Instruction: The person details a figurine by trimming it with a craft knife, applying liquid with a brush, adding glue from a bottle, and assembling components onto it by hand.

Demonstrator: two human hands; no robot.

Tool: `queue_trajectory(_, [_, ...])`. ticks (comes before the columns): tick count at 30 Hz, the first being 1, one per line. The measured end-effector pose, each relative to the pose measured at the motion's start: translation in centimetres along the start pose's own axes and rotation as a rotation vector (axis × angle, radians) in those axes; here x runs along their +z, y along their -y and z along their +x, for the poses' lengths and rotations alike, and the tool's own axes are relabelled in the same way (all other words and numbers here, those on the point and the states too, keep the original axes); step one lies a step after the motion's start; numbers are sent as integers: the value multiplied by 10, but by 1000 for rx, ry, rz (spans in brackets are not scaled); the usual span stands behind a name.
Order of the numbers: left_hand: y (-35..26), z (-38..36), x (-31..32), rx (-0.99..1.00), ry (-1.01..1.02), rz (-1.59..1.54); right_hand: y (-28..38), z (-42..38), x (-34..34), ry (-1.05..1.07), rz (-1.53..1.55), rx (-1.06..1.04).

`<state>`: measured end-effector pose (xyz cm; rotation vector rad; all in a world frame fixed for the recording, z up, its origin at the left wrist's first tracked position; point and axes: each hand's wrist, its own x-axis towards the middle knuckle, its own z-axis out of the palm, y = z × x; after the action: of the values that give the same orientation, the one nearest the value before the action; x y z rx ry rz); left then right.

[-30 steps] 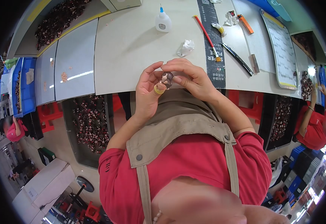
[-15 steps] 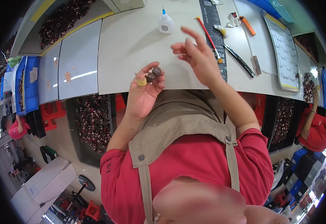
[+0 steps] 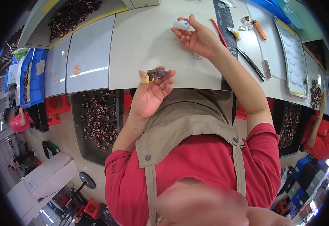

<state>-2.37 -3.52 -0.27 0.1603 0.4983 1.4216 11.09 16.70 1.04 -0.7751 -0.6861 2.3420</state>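
Observation:
My left hand (image 3: pixel 152 90), with yellow tape round its thumb, is closed on a small dark brown figure (image 3: pixel 160 72) made of rounded parts. It is held above the table's front edge; its detail is too small to make out. Farther back, my right hand (image 3: pixel 200 37) grips a white squeeze bottle (image 3: pixel 178 25), tipped so that its blue tip faces the camera. A small whitish thing (image 3: pixel 197 56) lies on the table under my right wrist.
On the right lie a red-handled brush (image 3: pixel 219 32), a black pen (image 3: pixel 251 63), an orange lighter (image 3: pixel 259 29), a grey bar (image 3: pixel 267 69) and a white tray (image 3: pixel 306 75). A dark bin (image 3: pixel 77 128) of small pieces stands below left. Co-workers (image 3: pixel 322 137) sit at both sides.
My right hand has reached back and taken the bottle, which stood upright on the table, and tipped it. The figure in my left hand has turned. The whole view has shifted a little.

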Motion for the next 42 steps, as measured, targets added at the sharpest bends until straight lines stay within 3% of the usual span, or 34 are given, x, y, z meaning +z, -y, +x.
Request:
queue_trajectory(6, [6, 3, -5, 6, -36, 42, -4, -4, -6, 12, 41, -29])
queue_trajectory(9, [8, 5, -4, -7, -64, 25, -4, -1, -15, 138, 25, -38])
queue_trajectory(15, [10, 8, 5, -12, -98, -52, -4, -3, -13, 118, -56, -76])
queue_trajectory(18, [11, 8, 9, -4, -94, -89, -8, -8, -5, -31, 17, -99])
queue_trajectory(21, [10, 9, 11, -1, -75, -102, -7, 5, -22, 85, 37, -36])
queue_trajectory(33, [13, 2, 11, -14, -37, -49, 1, 20, -19, 42, 138, -6])
queue_trajectory(39, [12, -1, 8, 3, -44, -15, 33, -24, -17, 118, -195, -197])
queue_trajectory(42, [11, -1, 9, 7, -36, 13, 39, -52, -20, -33, -778, -429])
